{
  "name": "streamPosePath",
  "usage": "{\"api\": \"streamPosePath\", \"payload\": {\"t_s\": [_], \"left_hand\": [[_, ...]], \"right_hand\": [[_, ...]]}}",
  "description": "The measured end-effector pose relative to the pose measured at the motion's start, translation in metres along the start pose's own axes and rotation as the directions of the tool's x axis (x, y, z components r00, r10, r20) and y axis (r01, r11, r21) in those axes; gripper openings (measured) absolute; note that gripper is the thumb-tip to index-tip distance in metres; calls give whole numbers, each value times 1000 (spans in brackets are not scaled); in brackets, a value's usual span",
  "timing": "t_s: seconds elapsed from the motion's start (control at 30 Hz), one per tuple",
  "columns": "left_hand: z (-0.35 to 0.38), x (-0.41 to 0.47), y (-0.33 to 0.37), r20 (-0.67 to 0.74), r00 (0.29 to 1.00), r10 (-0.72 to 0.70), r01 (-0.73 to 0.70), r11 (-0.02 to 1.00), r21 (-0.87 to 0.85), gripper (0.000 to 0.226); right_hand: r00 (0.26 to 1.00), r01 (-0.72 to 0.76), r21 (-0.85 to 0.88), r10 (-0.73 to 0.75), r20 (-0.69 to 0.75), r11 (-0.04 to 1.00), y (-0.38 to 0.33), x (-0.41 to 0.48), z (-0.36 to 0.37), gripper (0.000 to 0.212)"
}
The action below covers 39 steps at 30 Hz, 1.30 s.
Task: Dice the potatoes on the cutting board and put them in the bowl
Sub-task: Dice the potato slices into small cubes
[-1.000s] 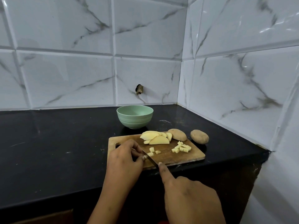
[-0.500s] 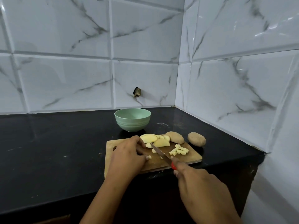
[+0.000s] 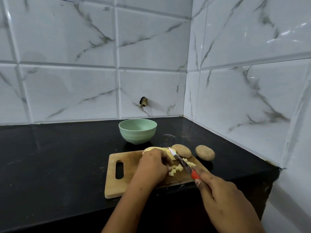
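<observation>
Head view: on the wooden cutting board (image 3: 117,187), the right grip (image 3: 223,195) is closed round a red-handled knife (image 3: 180,161), its blade angled over the board's middle; the left grip (image 3: 151,167) is curled beside the potato dice (image 3: 175,169), and anything beneath it is hidden; fingertips should be tucked back and cuts spaced evenly; slices (image 3: 168,151) and a whole potato (image 3: 182,150) lie at the board's far edge; the green bowl (image 3: 138,137) stands just beyond the board.

Black stone counter (image 3: 58,157) spreading left of the fingers (image 3: 165,161), white marble-look wall tiles (image 3: 67,39) rising well beyond them, dark chipped hole (image 3: 143,101) in one tile straight beyond the fingers
</observation>
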<state>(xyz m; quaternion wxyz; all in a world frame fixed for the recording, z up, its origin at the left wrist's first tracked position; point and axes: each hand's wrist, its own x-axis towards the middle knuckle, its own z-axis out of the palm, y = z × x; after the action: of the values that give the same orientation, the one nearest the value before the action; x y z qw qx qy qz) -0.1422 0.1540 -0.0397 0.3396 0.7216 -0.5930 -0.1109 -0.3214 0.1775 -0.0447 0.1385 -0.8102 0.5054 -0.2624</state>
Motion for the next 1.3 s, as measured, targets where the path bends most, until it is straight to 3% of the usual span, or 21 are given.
{"api": "streamPosePath", "payload": {"t_s": [0.17,0.27,0.43,0.67,0.9,1.1,1.3], "left_hand": [[-23,4,-9,-75,997,-28,21,995,-100,24],[-40,5,-21,-149,988,-44,46,999,7,28],[-33,0,-24,42,997,-67,61,989,137,20],[-19,-1,-20,-103,994,-23,37,991,132,17],[-12,8,-10,-1,998,65,-63,969,237,36],[-9,11,-8,-14,996,88,-82,966,247,20],[-6,8,-3,-50,992,117,-96,946,310,15]], "right_hand": [[998,12,22,-13,62,1000,0,-7,-1,45],[989,24,9,-25,148,1000,-1,-9,3,45],[978,25,-72,-9,210,997,-3,-1,5,44],[988,-37,-126,55,143,991,8,7,1,46],[976,25,-110,0,216,994,3,-8,1,37],[925,-80,-138,126,358,987,1,7,-11,45],[942,-63,-104,94,322,993,-3,-5,-15,48]]}}
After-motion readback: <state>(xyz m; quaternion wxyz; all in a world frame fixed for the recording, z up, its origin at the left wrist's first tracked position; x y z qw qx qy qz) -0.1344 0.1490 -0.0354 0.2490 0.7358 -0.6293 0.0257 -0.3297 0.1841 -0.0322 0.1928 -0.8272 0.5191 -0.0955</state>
